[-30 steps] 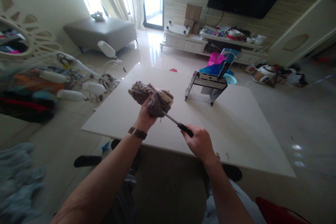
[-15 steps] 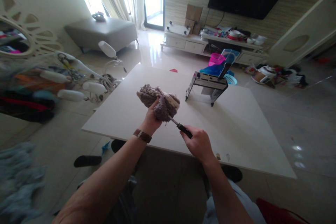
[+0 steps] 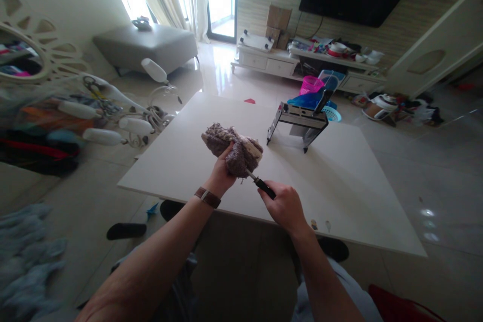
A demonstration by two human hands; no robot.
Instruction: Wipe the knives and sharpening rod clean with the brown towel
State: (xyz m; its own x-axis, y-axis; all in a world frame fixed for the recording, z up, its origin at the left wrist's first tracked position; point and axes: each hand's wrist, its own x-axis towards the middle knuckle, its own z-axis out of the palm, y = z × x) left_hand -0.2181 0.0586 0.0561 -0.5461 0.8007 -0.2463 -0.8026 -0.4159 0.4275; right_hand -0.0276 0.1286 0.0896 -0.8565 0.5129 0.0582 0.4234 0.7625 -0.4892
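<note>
My left hand [image 3: 222,173] is closed around a fluffy purple-grey cloth [image 3: 234,147] held above the white table [image 3: 350,186]. The cloth is wrapped over the blade of a knife [image 3: 259,184], so most of the blade is hidden. My right hand [image 3: 286,206] grips the knife's black handle just right of the cloth. A brown watch strap sits on my left wrist.
A metal knife rack [image 3: 298,122] with one black-handled knife stands on the table's far side. A white chandelier [image 3: 121,115] lies on the floor at left. Slippers lie under the table's near edge. A TV cabinet with clutter runs along the far wall.
The cloth in my left hand has slid right along the blade toward the handle, covering more of the metal. My right hand has stayed nearly in place.
</note>
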